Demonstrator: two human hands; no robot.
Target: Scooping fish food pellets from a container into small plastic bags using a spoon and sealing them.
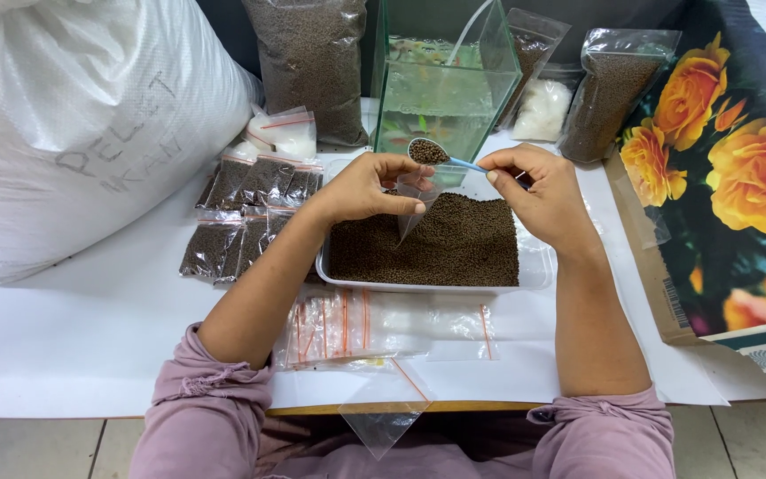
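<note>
The left hand (pixel 367 186) pinches a small clear bag (pixel 414 206) by its mouth, thumb and fingers closed narrow on the rim so the opening stays spread and the pointed bottom hangs down into the tray (pixel 534 266). The right hand (pixel 538 191) grips the thin blue handle of a spoon (pixel 429 152) between closed fingertips, the bowl heaped with brown pellets (pixel 454 239) and held level just above the bag's mouth, apparently so nothing rolls off. Both hands work directly over the tray, which looks sensible: any pellet that misses would drop back into the brown bed. Left of the tray lie filled packets (pixel 241 217) in overlapping rows, and beyond them a large white sack (pixel 73 124). In front of the tray, nearer the person, a stack of empty zip bags (pixel 347 324) with red seal lines rests within reach, and 1 loose bag (pixel 387 412) overhangs the table (pixel 90 337) edge. Behind the tray stands a glass tank (pixel 445 80) with water, flanked by bigger pellet bags (pixel 312 62). Right of the tray lies a carton (pixel 729 177) printed with orange roses.
</note>
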